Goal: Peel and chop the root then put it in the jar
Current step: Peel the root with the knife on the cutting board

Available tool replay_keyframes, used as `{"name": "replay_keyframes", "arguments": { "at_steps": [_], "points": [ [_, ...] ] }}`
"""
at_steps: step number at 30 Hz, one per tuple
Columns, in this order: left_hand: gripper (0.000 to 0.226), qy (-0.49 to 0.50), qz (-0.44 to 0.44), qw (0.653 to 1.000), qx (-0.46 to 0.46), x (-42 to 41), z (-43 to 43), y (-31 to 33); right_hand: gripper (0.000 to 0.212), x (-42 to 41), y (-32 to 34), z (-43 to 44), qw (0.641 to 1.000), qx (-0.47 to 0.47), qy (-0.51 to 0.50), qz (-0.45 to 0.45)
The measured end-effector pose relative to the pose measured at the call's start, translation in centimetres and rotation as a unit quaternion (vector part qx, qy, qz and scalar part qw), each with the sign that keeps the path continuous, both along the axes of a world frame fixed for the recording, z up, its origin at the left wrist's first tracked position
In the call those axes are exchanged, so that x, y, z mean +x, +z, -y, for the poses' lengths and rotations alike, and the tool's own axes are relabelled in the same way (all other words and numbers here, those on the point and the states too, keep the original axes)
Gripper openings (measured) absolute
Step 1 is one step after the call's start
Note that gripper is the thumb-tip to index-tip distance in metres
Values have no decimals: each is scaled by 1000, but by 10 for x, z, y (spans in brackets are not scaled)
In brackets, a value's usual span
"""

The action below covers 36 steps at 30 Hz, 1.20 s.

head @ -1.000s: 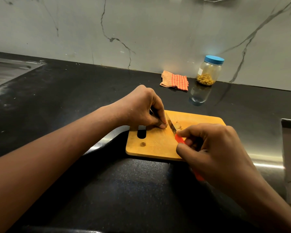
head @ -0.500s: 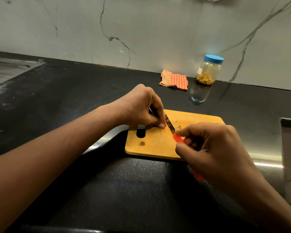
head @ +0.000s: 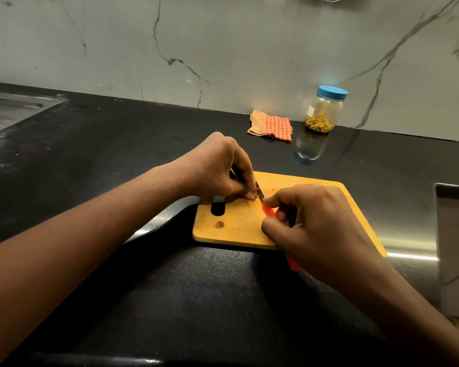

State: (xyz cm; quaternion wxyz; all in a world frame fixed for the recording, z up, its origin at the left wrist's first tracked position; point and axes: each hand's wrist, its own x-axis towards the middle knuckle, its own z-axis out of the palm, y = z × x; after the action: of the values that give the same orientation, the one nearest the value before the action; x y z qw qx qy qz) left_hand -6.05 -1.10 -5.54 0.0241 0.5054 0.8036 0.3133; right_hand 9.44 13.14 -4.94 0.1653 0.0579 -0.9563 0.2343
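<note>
1. The job: we judge it mid-chop. Whether peeling is complete we cannot tell. The transfer to the jar is not yet done.
2. Counter (head: 117, 181): black speckled stone, glossy.
3. Board (head: 236, 231): flat honey-coloured wood with rounded corners and an oval slot near its left end.
4. Right hand (head: 316, 221): fingers curled tight round the knife handle.
5. Left hand (head: 217, 168): fingertips bunched together, pinching the root down on the board beside the blade. We see almost nothing of the root itself.
6. Jar (head: 323, 112): clear and rounded, blue lid on, yellowish pieces at the bottom. It stands by the wall, well apart from the board.
7. Cloth (head: 272, 125): orange check, crumpled, just left of the jar.
8. Knife (head: 269, 211): red plastic handle, short steel blade.
9. Scrap (head: 220, 224): a small brown bit near the slot.
</note>
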Motion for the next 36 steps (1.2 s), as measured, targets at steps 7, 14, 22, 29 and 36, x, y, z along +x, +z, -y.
{"name": "replay_keyframes", "arguments": {
  "at_steps": [7, 14, 22, 29, 36],
  "points": [
    [8, 3, 2, 1000, -4, 1, -1, 1, 23, 17, -3, -3, 1000, -8, 5, 13],
    [9, 1, -10, 1000, -3, 1, 1, 0, 22, -4, 0, -1, 999, -23, 4, 34],
    [9, -9, -21, 1000, 0, 2, 1, 1, 27, -11, 0, -1, 998, -26, 4, 50],
    [8, -1, -3, 1000, -2, -1, 1, -1, 22, 3, 4, -9, 998, -13, 15, 65],
    [9, -9, 14, 1000, -13, -4, 2, 1, 23, 22, 9, -18, 997, -27, 22, 63]
  ]
}}
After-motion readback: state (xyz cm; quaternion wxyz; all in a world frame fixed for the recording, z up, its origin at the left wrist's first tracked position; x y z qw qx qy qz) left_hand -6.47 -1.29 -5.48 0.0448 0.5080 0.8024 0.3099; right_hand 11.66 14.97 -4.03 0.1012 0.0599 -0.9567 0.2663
